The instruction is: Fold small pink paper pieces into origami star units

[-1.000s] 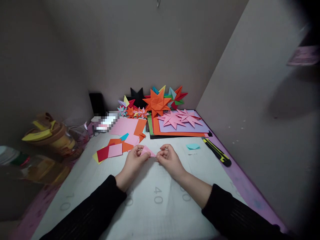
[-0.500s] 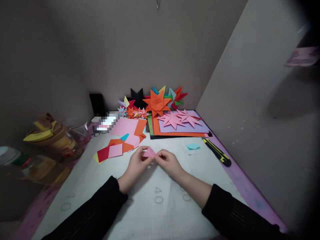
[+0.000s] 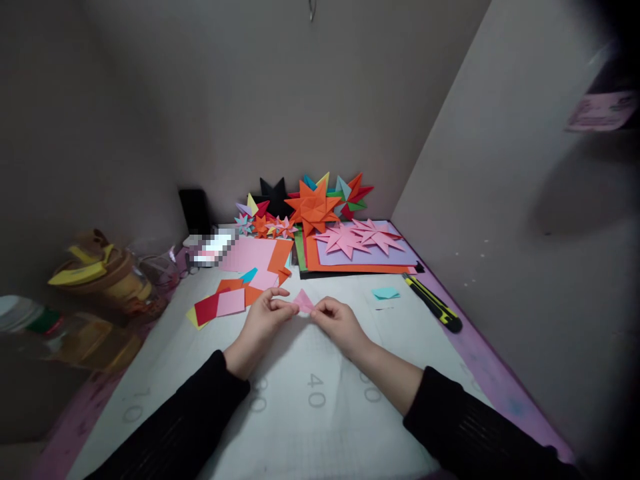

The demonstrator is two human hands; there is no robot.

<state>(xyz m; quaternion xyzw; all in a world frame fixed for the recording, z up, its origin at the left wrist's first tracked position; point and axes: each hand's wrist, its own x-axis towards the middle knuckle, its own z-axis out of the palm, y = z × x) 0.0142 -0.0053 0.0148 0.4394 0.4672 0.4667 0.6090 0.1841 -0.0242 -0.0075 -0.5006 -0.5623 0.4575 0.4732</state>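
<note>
From 1 camera worn on the head, the counter [image 3: 515,402] is viewed forward and downward; the 2 hands [image 3: 340,323] are framed near the centre, with the back wall [image 3: 250,87] shown beyond them.

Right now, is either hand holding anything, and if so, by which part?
Yes: a small pink triangle of paper. The left hand pinches its lower left corner and the right hand its lower right corner, leaving the top point free.

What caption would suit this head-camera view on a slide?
Left hand and right hand pinch a small pink paper triangle before colourful folded-paper stars.
</note>
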